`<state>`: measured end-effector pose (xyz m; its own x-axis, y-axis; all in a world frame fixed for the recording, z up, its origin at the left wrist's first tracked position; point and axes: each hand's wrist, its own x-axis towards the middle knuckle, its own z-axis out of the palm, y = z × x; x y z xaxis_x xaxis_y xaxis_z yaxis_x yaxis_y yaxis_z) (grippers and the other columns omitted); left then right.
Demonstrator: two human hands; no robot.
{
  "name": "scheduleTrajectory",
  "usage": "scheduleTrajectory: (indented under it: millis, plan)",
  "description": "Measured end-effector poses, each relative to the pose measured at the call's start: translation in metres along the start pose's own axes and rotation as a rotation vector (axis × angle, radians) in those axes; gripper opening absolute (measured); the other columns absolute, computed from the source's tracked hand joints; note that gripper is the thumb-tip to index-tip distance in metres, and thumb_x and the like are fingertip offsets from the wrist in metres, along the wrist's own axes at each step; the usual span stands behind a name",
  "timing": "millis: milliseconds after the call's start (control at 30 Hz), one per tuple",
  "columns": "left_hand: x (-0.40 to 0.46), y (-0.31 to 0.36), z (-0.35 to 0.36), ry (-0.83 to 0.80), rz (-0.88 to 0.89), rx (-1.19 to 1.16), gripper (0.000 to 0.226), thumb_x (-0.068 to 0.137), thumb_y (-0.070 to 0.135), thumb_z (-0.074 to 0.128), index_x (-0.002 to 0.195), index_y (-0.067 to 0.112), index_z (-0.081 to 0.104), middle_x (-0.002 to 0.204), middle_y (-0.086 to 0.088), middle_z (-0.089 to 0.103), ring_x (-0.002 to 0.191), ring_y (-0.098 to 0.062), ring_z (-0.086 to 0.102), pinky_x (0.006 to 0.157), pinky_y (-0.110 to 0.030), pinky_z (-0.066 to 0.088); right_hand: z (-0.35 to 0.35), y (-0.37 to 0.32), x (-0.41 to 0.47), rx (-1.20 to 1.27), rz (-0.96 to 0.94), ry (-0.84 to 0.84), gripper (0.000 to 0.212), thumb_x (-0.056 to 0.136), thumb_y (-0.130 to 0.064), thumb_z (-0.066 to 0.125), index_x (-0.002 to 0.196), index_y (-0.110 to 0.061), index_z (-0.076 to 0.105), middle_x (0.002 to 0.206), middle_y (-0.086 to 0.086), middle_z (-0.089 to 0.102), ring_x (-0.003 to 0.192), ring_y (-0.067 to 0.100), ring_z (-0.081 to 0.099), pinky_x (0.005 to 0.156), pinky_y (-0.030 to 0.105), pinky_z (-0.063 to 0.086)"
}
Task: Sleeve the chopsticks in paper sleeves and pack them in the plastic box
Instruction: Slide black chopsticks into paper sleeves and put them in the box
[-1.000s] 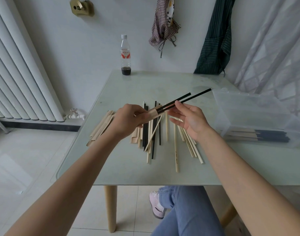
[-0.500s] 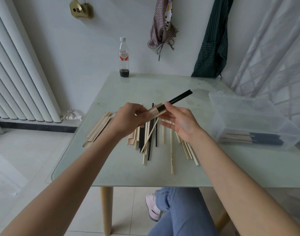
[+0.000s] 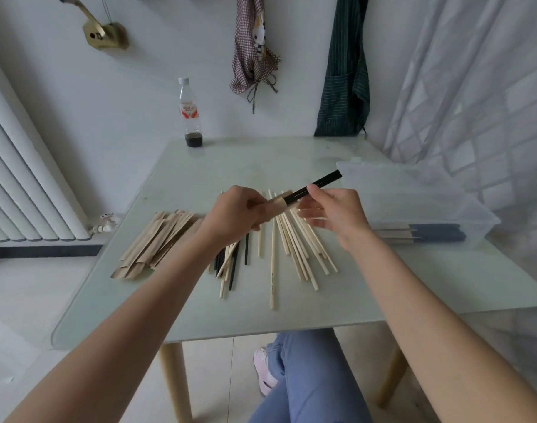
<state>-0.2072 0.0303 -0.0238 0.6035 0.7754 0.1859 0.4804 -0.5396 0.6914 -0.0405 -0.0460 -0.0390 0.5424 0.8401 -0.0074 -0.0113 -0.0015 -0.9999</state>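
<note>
Black chopstick pair (image 3: 317, 186) half inside paper sleeve (image 3: 280, 205), left hand (image 3: 241, 210) gripping the sleeve, right hand (image 3: 331, 209) pinching the pair, other fingers loose. Below: loose chopsticks (image 3: 291, 242), spare sleeves (image 3: 157, 239) left, plastic box (image 3: 420, 190) right holding sleeved pairs.

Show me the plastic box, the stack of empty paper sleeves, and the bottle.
plastic box (image 3: 462, 206), head view, near clear wall.
paper sleeves (image 3: 157, 239), head view, middle of the stack.
bottle (image 3: 190, 112), head view, red label.

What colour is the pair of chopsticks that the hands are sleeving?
Black. The black chopsticks stick out of the brown paper sleeve; the head view shows them.
</note>
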Motion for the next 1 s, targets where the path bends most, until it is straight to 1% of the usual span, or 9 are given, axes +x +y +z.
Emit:
scheduleTrajectory:
  millis: [100,233,333,533,667,767,833,900,1000]
  plan:
    - [0.011,0.023,0.019,-0.078,0.035,0.1,0.022,0.093,0.022,0.054,0.088,0.008,0.07,0.062,0.001,0.062,0.057,-0.008,0.054,0.06,-0.018,0.041,-0.03,-0.005,0.001,-0.556,-0.202,0.17,0.031,0.09,-0.025,0.062,0.071,-0.002,0.065,0.063,0.009,0.064,0.046,0.009,0.06,0.046,0.021,0.05]
    - [0.028,0.057,0.047,-0.144,0.07,0.126,0.019,0.091,0.013,0.051,0.091,0.011,0.07,0.072,-0.005,0.067,0.06,-0.01,0.054,0.061,-0.019,0.044,-0.075,-0.018,0.004,-0.993,-0.392,0.279,0.022,0.089,-0.027,0.062,0.1,-0.01,0.055,0.094,0.005,0.055,0.082,0.019,0.053,0.07,0.032,0.046]
    - [0.047,0.083,0.075,-0.173,0.102,0.12,0.02,0.091,0.011,0.05,0.09,0.008,0.07,0.076,-0.008,0.069,0.062,-0.012,0.057,0.062,-0.02,0.045,-0.112,-0.02,0.012,-1.078,-0.403,0.172,0.026,0.094,-0.016,0.051,0.12,-0.016,0.054,0.112,0.006,0.053,0.094,0.022,0.056,0.083,0.035,0.048]
    - [0.092,0.128,0.135,-0.274,0.12,0.156,0.022,0.089,0.016,0.051,0.089,0.007,0.071,0.078,-0.009,0.069,0.073,-0.02,0.063,0.072,-0.032,0.051,-0.177,-0.017,0.023,-1.023,-0.264,0.161,0.027,0.094,-0.004,0.046,0.106,-0.007,0.07,0.104,0.011,0.065,0.095,0.024,0.06,0.083,0.027,0.044]
    - [0.116,0.151,0.168,-0.42,0.139,0.212,0.025,0.089,0.022,0.054,0.092,0.004,0.07,0.081,-0.009,0.066,0.072,-0.021,0.059,0.07,-0.031,0.049,-0.21,-0.013,0.037,-1.006,-0.056,0.149,0.029,0.09,0.001,0.041,0.097,0.004,0.069,0.089,0.023,0.064,0.071,0.025,0.051,0.059,0.028,0.037]
    - [0.126,0.157,0.19,-0.523,0.129,0.267,0.028,0.088,0.023,0.055,0.093,-0.001,0.069,0.073,-0.006,0.06,0.071,-0.022,0.053,0.067,-0.027,0.043,-0.224,-0.006,0.049,-1.051,0.127,0.12,0.027,0.086,0.001,0.04,0.084,0.011,0.065,0.083,0.033,0.057,0.063,0.02,0.039,0.055,0.027,0.029]
    - [0.13,0.154,0.202,-0.566,0.097,0.28,0.03,0.089,0.03,0.056,0.08,0.002,0.064,0.065,-0.002,0.053,0.065,-0.021,0.047,0.058,-0.024,0.038,-0.227,-0.002,0.056,-1.105,0.193,0.107,0.028,0.086,0.003,0.038,0.06,0.003,0.049,0.062,0.024,0.042,0.055,0.019,0.033,0.049,0.026,0.024]
    - [0.136,0.149,0.21,-0.577,0.072,0.289,0.026,0.091,0.03,0.055,0.074,0.009,0.058,0.062,-0.001,0.047,0.061,-0.019,0.041,0.053,-0.022,0.033,-0.226,-0.002,0.064,-1.121,0.216,0.102,0.033,0.085,0.004,0.036,0.056,-0.01,0.03,0.058,0.007,0.03,0.052,0.017,0.027,0.046,0.027,0.02]
    - [0.14,0.144,0.214,-0.64,0.048,0.302,0.019,0.092,0.016,0.048,0.099,0.008,0.064,0.095,-0.008,0.054,0.084,-0.022,0.046,0.069,-0.023,0.037,-0.218,-0.001,0.071,-1.127,0.235,0.042,0.035,0.087,0.002,0.036,0.056,-0.013,0.027,0.058,0.004,0.028,0.051,0.017,0.025,0.047,0.027,0.019]
